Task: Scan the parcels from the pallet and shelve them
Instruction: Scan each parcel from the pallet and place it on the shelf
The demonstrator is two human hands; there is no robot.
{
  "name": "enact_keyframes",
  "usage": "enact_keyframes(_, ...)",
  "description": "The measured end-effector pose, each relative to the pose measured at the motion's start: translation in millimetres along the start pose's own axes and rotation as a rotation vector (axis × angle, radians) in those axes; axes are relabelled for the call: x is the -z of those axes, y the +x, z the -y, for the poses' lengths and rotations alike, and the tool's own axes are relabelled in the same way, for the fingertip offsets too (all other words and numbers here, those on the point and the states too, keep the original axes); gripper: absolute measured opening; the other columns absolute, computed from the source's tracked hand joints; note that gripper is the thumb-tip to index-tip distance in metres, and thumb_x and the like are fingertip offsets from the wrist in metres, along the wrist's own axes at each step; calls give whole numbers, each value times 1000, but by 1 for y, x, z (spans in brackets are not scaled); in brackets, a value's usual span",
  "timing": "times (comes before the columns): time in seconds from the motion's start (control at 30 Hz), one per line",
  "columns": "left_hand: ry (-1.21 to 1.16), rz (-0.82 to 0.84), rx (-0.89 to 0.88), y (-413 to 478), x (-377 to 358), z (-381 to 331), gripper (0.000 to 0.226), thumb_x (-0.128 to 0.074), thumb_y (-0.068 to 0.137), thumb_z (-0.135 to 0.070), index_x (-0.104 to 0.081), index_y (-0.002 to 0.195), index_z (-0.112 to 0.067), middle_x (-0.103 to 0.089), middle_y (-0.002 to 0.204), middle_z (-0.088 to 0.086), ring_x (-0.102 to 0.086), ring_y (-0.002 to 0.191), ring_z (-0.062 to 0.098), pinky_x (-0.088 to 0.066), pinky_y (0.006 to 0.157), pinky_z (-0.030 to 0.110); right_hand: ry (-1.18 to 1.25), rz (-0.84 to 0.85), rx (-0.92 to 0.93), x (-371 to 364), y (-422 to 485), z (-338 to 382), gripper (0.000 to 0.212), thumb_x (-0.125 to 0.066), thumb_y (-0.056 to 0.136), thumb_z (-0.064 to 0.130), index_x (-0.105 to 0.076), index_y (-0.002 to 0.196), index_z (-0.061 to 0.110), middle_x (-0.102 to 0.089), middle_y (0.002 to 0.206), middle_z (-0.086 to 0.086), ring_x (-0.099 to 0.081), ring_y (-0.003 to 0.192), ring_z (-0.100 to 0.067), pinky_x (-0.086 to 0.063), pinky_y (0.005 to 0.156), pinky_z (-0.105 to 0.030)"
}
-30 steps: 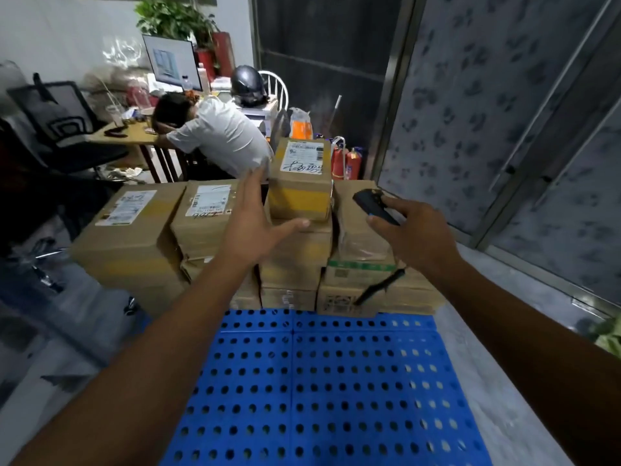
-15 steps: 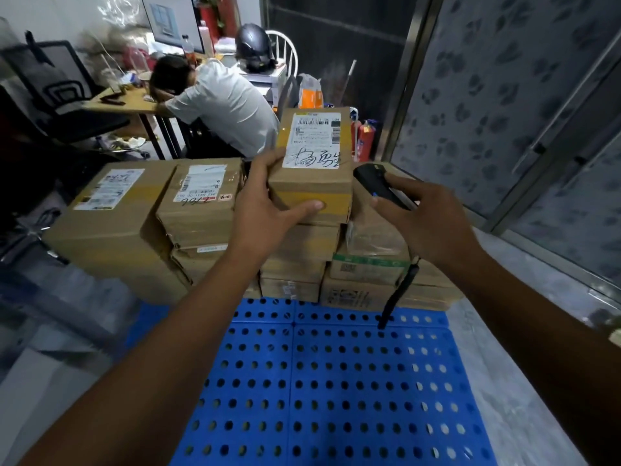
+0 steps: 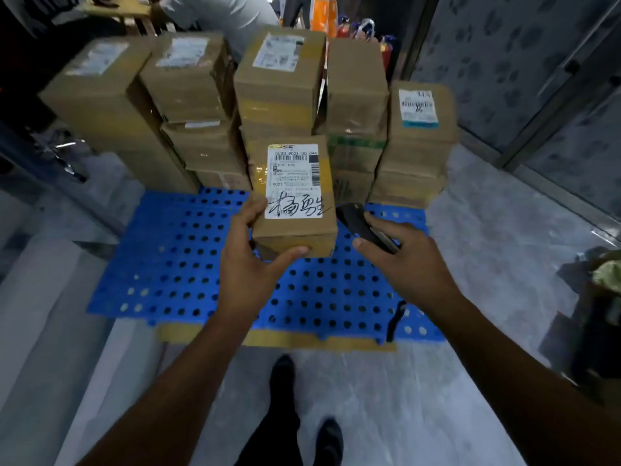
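Observation:
My left hand point(image 3: 247, 260) grips a small cardboard parcel point(image 3: 295, 230) by its near left corner, lifted above the blue perforated pallet point(image 3: 174, 264). Its white shipping label point(image 3: 295, 181) faces up, with a barcode and black handwriting. Just to the right, my right hand point(image 3: 403, 260) holds a black handheld scanner point(image 3: 361, 227) whose head sits beside the parcel's right edge. A black wrist strap point(image 3: 395, 319) hangs from the scanner. Several stacked brown parcels point(image 3: 279, 85) stand at the far end of the pallet.
A large box point(image 3: 107, 109) stands at the stack's left. A seated person in a white shirt point(image 3: 228, 15) is behind the stack, with fire extinguishers point(image 3: 366, 26) nearby. A patterned wall point(image 3: 524, 62) runs on the right. My shoes point(image 3: 282, 375) stand on the grey floor.
My left hand lifted the labelled parcel off the stack and drew it toward me over the pallet. My right hand followed with the scanner. The view tilted down.

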State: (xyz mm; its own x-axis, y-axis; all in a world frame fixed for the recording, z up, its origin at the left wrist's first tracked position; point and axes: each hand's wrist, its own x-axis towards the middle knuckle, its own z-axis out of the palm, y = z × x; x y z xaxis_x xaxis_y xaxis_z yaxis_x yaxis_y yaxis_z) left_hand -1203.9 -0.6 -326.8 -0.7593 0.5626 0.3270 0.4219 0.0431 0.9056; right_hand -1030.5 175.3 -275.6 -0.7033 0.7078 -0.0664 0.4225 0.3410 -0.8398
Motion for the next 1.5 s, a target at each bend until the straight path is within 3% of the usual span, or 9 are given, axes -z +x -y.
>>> enact_keyframes(0.37, 69, 173, 314, -108, 1, 94, 90, -93, 66, -37, -41, 138, -44, -39, 156, -9, -42, 142, 4, -44, 115, 43, -198, 232, -244, -62, -44, -77, 55, -75, 85, 44, -61, 137, 31, -75, 108, 0, -56, 52, 2, -41, 50, -13)
enact_keyframes(0.43, 89, 220, 330, -109, 4, 114, 92, -95, 67, -20, -41, 140, -29, -39, 156, -1, -45, 141, 11, -46, 112, 46, -325, 291, -185, -63, -34, -68, 52, -74, 86, 44, -63, 135, 30, -73, 98, 3, -56, 57, 1, -37, 48, -8)
enact_keyframes(0.53, 130, 271, 293, -105, 10, 136, 91, -93, 69, -14, -40, 143, -16, -35, 157, 9, -41, 145, 24, -43, 114, 51, -597, 378, -31, -61, -13, -44, 54, -72, 86, 50, -62, 135, 33, -59, 85, 7, -57, 63, -9, -44, 54, -21)
enact_keyframes(0.67, 158, 316, 189, -103, 14, 144, 96, -93, 69, -29, -37, 146, -22, -25, 161, 6, -26, 153, 24, -36, 118, 42, -1002, 463, 125, -57, 6, -12, 61, -63, 86, 63, -50, 142, 43, -45, 100, 2, -42, 93, -17, -43, 73, -36)
enact_keyframes(0.87, 187, 290, 146, -100, 12, 142, 79, -93, 70, -23, -40, 129, -24, -39, 155, 7, -45, 133, 12, -51, 105, 31, -1308, 555, 156, -51, 12, 19, 64, -56, 87, 68, -43, 145, 46, -50, 122, -4, -45, 114, -24, -50, 84, -41)
enact_keyframes(1.07, 199, 348, 135, -99, 13, 138, 71, -91, 74, -18, -45, 128, -9, -52, 142, 15, -55, 129, 22, -57, 98, 34, -1357, 548, 177, -46, -4, 27, 65, -55, 87, 68, -40, 146, 46, -50, 122, -3, -46, 112, -22, -45, 80, -35)
enact_keyframes(1.3, 163, 336, 160, -100, 10, 135, 79, -89, 74, -11, -36, 129, -32, -40, 149, 6, -34, 129, -7, -33, 93, -7, -1337, 489, 161, -34, -19, 19, 63, -56, 88, 65, -38, 146, 50, -51, 115, -2, -46, 107, -24, -40, 73, -33)
enact_keyframes(1.4, 146, 331, 209, -107, 12, 132, 77, -90, 75, -15, -41, 134, -21, -39, 150, -3, -43, 132, 4, -34, 93, -5, -1034, 444, 35, -32, -23, 6, 59, -62, 88, 61, -48, 143, 45, -56, 103, 0, -52, 94, -19, -43, 69, -30)
enact_keyframes(1.5, 75, 291, 255, -117, 16, 124, 82, -90, 76, -22, -37, 136, -35, -44, 143, -21, -49, 124, -13, -42, 90, 0, -644, 389, -3, -40, -27, -12, 50, -73, 88, 44, -63, 135, 33, -70, 84, 7, -64, 68, -10, -50, 59, -28)
